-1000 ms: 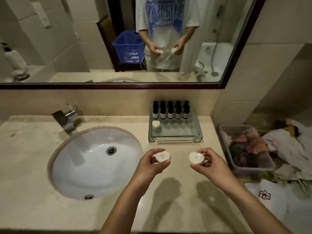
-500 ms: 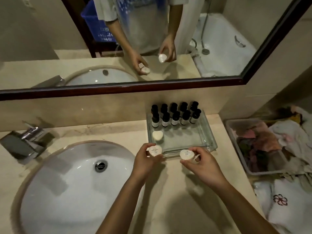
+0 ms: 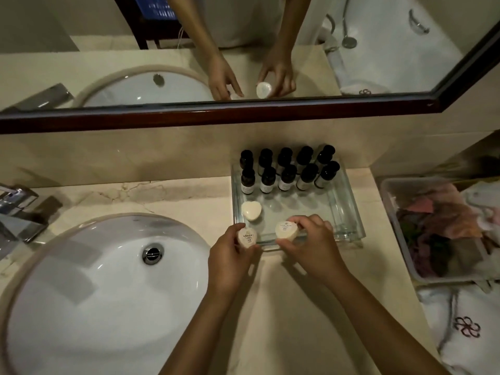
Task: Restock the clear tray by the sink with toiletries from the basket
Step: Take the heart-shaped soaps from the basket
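A clear glass tray [image 3: 347, 212] stands on the counter right of the sink. Two rows of several dark bottles [image 3: 288, 173] fill its back. One white heart-shaped soap [image 3: 251, 211] lies at its front left. My left hand [image 3: 230, 255] holds a small round white soap [image 3: 247, 237] at the tray's front left corner. My right hand [image 3: 311, 244] holds a second white soap [image 3: 286, 230] just over the tray's front edge.
The white sink basin [image 3: 108, 280] fills the left, with a chrome faucet [image 3: 19, 212] behind it. A clear bin of coloured cloths [image 3: 443, 228] sits at the right, a white towel [image 3: 465, 328] in front of it. A mirror [image 3: 243, 50] spans the back wall.
Both hands have moved forward from over the counter to the tray's front edge, each still holding its soap. The camera has tilted down and closer.
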